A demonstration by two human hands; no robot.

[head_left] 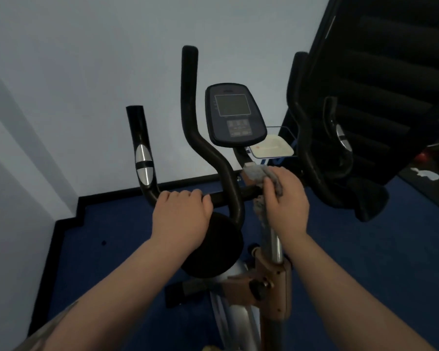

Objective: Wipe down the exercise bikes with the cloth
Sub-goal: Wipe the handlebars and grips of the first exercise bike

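R hand [287,198] is curled round a grey cloth [260,174], bunched in the fingers and pressed against the centre of the exercise bike [238,193], right where the handlebar crossbar [231,196] meets the stem under the console; a loose tail of cloth hangs down below the hand alongside the chrome post [276,247]. L hand [181,211] grips the crossbar w/ fingers wrapped over the top, just left of the bent inner bar [203,138], nothing else in it. Hands are near each other, the inner bar's base between them. Above the cloth sits the console [235,115], dark housing w/ a blank grey screen and a small button panel under it, tilted toward the camera. Far L grip [142,150] rises from the crossbar end, black w/ a silver sensor pad; its twin on the R side [340,138] also shows a silver pad, next to another tall black bar [302,117]. Below the hands: a round black disc [213,247], then a copper-coloured clamp bracket [271,282] w/ a black knob [257,290] round the post. Behind the console, a pale square tray [271,148] in a thin wire frame. Floor is blue carpet [107,262] w/ black skirting against a pale wall [74,72]. Upper R: large black padded equipment [390,72], type can't tell.
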